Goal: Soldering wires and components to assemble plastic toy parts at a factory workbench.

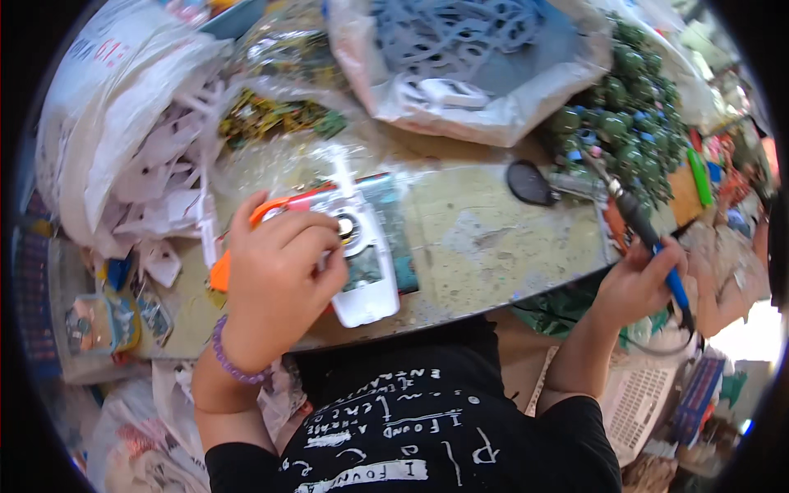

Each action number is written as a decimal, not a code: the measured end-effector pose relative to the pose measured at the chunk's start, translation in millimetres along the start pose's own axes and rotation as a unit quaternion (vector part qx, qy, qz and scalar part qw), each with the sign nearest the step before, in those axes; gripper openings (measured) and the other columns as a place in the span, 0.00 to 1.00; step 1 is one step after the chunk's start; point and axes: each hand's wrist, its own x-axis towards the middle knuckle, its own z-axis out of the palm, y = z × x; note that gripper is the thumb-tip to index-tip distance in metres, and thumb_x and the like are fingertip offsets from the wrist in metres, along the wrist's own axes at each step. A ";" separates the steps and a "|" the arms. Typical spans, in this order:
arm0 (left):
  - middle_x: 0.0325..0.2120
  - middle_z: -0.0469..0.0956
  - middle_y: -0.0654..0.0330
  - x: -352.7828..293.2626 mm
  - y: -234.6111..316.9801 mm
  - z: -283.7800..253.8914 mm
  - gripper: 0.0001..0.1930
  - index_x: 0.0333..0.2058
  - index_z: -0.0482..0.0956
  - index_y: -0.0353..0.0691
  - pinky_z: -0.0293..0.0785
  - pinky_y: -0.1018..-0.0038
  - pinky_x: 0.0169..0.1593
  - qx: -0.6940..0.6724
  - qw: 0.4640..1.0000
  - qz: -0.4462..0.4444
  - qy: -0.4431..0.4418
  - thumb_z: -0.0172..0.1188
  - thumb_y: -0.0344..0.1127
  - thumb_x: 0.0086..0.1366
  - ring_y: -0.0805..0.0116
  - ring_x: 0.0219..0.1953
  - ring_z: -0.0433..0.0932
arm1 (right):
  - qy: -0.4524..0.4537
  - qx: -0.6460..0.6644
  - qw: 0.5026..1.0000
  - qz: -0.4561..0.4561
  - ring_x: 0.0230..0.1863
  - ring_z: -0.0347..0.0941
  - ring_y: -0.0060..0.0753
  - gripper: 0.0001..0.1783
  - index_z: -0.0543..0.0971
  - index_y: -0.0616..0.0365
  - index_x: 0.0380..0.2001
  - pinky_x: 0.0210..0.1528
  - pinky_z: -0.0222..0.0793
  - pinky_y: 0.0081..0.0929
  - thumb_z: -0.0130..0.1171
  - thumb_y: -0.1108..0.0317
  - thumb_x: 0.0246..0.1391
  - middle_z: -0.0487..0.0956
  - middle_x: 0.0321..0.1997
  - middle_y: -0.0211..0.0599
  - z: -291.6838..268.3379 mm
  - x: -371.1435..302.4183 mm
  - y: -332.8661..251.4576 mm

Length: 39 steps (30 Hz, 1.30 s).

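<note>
A white plastic housing [367,300] with a long narrow upper end lies on the table. My left hand [283,263] leans over it, with curled fingers at a small round metallic part [348,228] in its ring-shaped seat. Whether the fingertips pinch this part or only press it, I cannot tell. Under the housing lie a green board-like piece [403,267] and an orange-red object [275,209], mostly covered by the hand. At the right, my right hand [641,279] is closed round the blue handle of a soldering iron [637,215], whose tip points up and left toward green round pieces.
An open bag [509,123] of bluish-white plastic parts stands at the back, and another bag [107,123] spills white parts at the left. Yellow-green pieces [279,115] lie between. Many green round parts [625,123] are heaped at the right, behind a dark oval piece [530,182].
</note>
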 end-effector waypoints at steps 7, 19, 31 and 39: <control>0.30 0.80 0.65 -2.7 1.7 1.6 0.02 0.23 0.77 0.41 0.60 0.54 0.59 0.023 0.999 -0.006 0.027 0.61 0.27 0.49 0.65 0.35 0.78 | 0.010 -0.055 0.994 0.098 0.16 0.57 0.09 0.10 0.74 0.57 0.25 0.16 0.47 0.12 0.54 0.64 0.58 0.64 0.17 0.22 -39.2 80.9 15.1; 0.38 0.80 0.55 -18.4 -6.2 -11.4 0.06 0.31 0.79 0.37 0.69 0.60 0.53 -0.029 0.997 -0.021 0.071 0.63 0.28 0.52 0.53 0.47 0.77 | -0.109 -0.125 0.974 0.156 0.17 0.55 0.10 0.08 0.74 0.54 0.31 0.19 0.47 0.14 0.60 0.64 0.58 0.65 0.19 0.17 -2.4 3.4 79.3; 0.49 0.75 0.48 -53.2 -57.4 -26.7 0.20 0.51 0.74 0.35 0.67 0.68 0.56 -0.173 0.969 -0.164 0.067 0.52 0.24 0.58 0.53 0.52 0.74 | -0.543 -0.032 0.838 0.042 0.31 0.69 0.16 0.09 0.77 0.64 0.37 0.35 0.65 0.14 0.61 0.72 0.54 0.77 0.33 0.31 125.3 -70.4 -20.3; 0.50 0.76 0.52 -23.3 -86.0 -25.3 0.23 0.48 0.76 0.39 0.67 0.62 0.58 -0.149 0.988 0.021 -0.019 0.50 0.18 0.52 0.52 0.56 0.71 | -0.742 -0.006 0.600 0.299 0.38 0.73 0.19 0.22 0.74 0.68 0.50 0.42 0.68 0.18 0.59 0.66 0.55 0.80 0.36 0.36 221.8 -85.3 -14.2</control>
